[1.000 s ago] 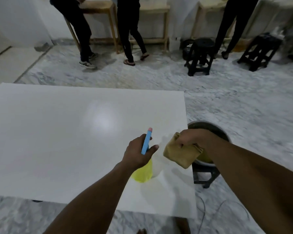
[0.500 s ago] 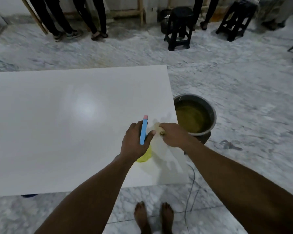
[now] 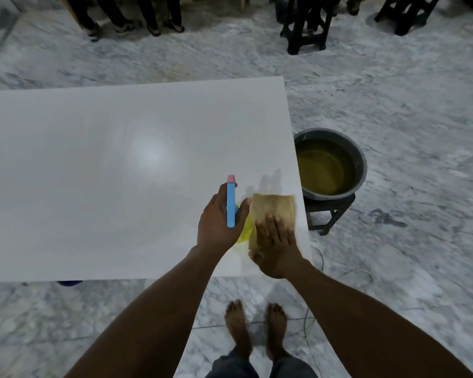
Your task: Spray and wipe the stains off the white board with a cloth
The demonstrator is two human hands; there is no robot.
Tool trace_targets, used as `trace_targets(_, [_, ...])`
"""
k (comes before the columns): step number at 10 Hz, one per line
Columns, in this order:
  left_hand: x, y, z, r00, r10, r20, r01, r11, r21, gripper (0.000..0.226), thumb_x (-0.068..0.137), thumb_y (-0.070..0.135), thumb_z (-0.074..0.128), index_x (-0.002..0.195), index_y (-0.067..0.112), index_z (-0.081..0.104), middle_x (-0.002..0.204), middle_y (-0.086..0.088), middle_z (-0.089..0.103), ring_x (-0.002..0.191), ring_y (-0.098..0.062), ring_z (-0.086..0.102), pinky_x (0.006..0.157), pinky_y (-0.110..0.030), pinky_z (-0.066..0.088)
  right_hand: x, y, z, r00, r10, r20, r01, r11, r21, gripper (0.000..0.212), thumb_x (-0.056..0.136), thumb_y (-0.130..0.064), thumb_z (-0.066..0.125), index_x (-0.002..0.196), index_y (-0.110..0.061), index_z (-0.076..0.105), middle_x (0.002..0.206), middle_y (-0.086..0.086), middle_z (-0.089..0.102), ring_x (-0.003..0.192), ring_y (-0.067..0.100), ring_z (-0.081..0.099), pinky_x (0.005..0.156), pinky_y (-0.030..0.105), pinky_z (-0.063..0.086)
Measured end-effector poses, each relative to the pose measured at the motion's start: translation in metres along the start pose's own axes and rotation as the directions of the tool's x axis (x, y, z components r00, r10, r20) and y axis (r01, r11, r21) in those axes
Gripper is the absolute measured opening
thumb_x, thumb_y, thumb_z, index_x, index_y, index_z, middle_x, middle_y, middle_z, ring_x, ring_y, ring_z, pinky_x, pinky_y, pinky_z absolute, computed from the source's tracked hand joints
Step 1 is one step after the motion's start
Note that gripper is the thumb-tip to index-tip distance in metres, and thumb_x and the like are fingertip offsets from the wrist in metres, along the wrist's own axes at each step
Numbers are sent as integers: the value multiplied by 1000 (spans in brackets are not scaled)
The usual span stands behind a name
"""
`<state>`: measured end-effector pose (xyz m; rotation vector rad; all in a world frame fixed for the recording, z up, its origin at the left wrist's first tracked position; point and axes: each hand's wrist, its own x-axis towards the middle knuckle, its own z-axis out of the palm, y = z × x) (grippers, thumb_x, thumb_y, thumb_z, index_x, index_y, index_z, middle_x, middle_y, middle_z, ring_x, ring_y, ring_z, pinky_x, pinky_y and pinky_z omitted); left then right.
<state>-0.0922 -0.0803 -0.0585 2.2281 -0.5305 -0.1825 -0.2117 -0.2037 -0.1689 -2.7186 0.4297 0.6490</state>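
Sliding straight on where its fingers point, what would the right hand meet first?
Likely nothing: the right hand lies flat on the cloth, and beyond the cloth there is only bare white board. The basin stands off to the right.

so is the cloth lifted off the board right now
No, the cloth lies flat on the board near its right edge, with the right hand pressing down on it, fingers straight.
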Motion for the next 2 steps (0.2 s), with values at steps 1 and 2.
trace_targets(1, [-2, 5, -5, 998, 13, 66, -15, 999, 30, 60, 89, 57, 63, 135, 22, 48, 86, 6, 63, 77, -15, 64, 70, -27, 52, 5, 0, -12, 988, 19, 152, -13, 999, -37, 93, 87, -72, 23, 150, -26, -29, 155, 5, -41, 145, 29, -34, 121, 55, -6])
trace_targets(2, [12, -11, -18, 942, -44, 333, -17, 984, 177, 94, 69, 61, 80, 144, 25, 36, 110, -1, 65, 94, -21, 64, 78, -31, 54, 14, 4, -45, 957, -25, 289, 27, 1000, -3, 94, 92, -56, 50, 157, -22, -9, 163, 6, -24, 151, 30, -18, 123, 53, 9])
